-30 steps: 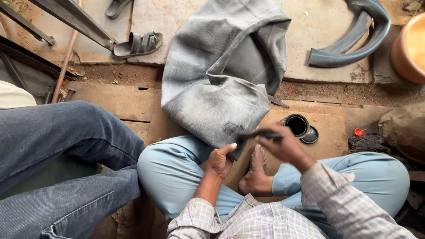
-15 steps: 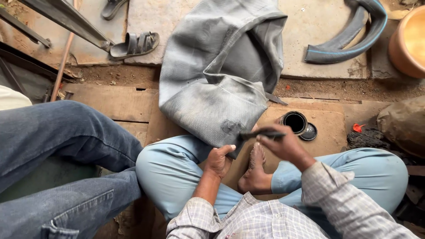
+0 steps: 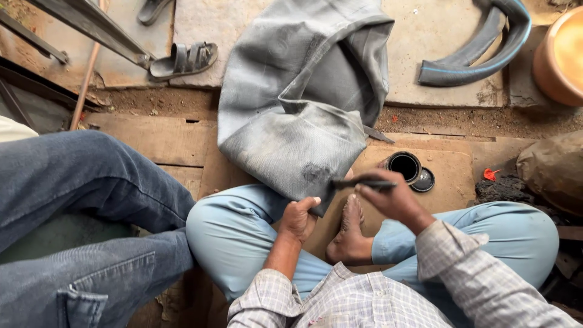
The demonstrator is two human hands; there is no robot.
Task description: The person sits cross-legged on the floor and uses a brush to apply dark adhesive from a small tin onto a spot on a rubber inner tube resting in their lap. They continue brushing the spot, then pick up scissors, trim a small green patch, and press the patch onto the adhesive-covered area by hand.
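A large grey rubber inner tube [image 3: 303, 103] lies folded on the ground in front of me, its near end draped over my left knee. My left hand [image 3: 299, 217] grips that near edge, beside a dark roughened patch [image 3: 316, 173] on the rubber. My right hand [image 3: 392, 197] holds a thin dark brush-like stick [image 3: 364, 183] level, its tip at the tube's edge near the patch. A small open black tin [image 3: 404, 166] with its lid [image 3: 422, 180] beside it stands on the board just beyond my right hand. I sit cross-legged, one bare foot [image 3: 351, 234] showing.
Another person's legs in blue jeans [image 3: 85, 200] fill the left side. A sandal [image 3: 182, 59] and metal bars [image 3: 91, 24] lie at the far left, a curved strip of black tyre rubber [image 3: 480, 54] and an orange tub [image 3: 562, 54] at the far right.
My right hand with the stick has stayed near the tube's edge, shifting only slightly. The left hand keeps its grip on the tube.
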